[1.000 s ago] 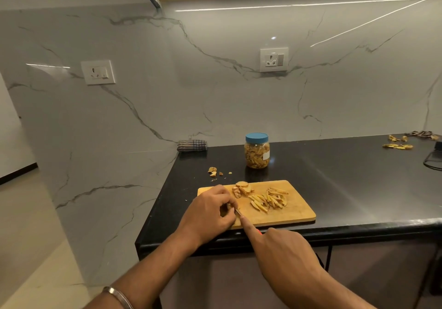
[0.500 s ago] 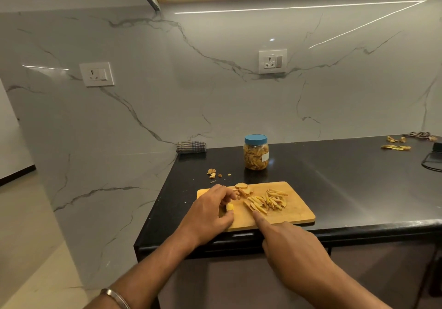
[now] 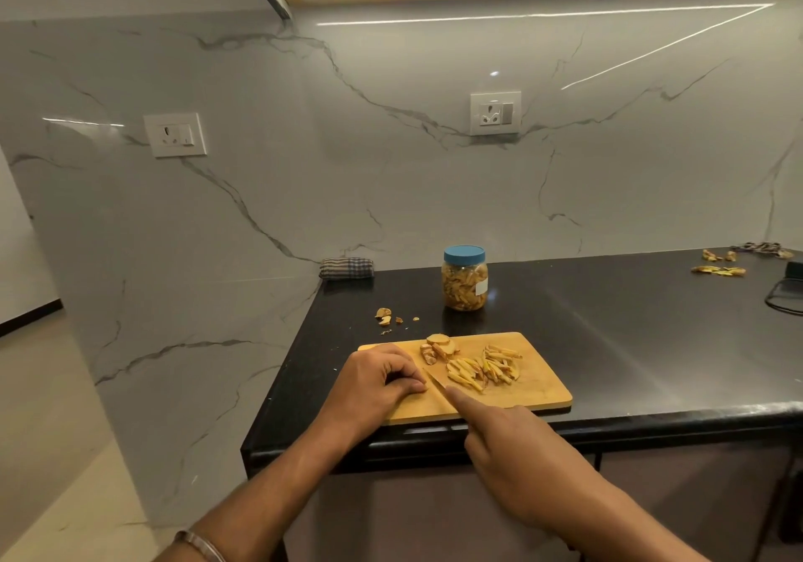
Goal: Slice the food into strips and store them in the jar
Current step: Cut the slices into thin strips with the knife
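A wooden cutting board (image 3: 534, 396) lies near the front edge of the black counter. On it are a pile of yellow strips (image 3: 482, 368) and a few uncut slices (image 3: 439, 346). My left hand (image 3: 373, 383) sits curled on the board's left part, its fingers pinching a piece hidden beneath them. My right hand (image 3: 517, 448) grips a knife, index finger stretched along the blade (image 3: 434, 379), whose tip lies right beside my left fingertips. A clear jar (image 3: 464, 283) with a blue lid, holding strips, stands behind the board.
Small peel scraps (image 3: 384, 316) lie left of the jar. A folded checked cloth (image 3: 346, 267) rests against the marble wall. More peelings (image 3: 719, 270) and a dark cable (image 3: 782, 296) are at the counter's far right.
My left hand has curled tighter over the piece. The knife blade shows again beside its fingertips; half a second ago it was hidden and a yellow piece end peeked out.
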